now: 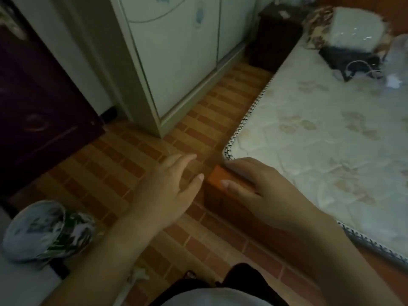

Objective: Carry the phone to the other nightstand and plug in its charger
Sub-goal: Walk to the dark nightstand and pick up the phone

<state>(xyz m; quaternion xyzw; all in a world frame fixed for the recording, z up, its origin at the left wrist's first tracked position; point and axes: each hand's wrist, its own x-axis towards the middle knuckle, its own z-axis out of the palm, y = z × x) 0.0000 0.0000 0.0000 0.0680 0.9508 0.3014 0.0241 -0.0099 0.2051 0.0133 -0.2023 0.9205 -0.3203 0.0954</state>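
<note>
No phone shows in this view. My left hand (pixel 167 186) hovers over the tiled floor with its fingers spread and nothing in it. My right hand (pixel 260 191) lies over the orange wooden corner of the bed frame (pixel 217 178), fingers on top and thumb against its side. A dark nightstand (pixel 276 34) stands far ahead, between the wardrobe and the head of the bed. On the mattress (pixel 309 133) near the pillow lies a dark object with a pale looped cable (pixel 357 65); I cannot tell whether it is the charger.
A narrow strip of brick-patterned floor (pixel 220 102) runs between the pale wardrobe (pixel 176 51) and the bed. A dark cabinet (pixel 39 96) stands at the left. A patterned vase (pixel 44 230) lies low at the left. A pillow (pixel 353 27) is at the bed's head.
</note>
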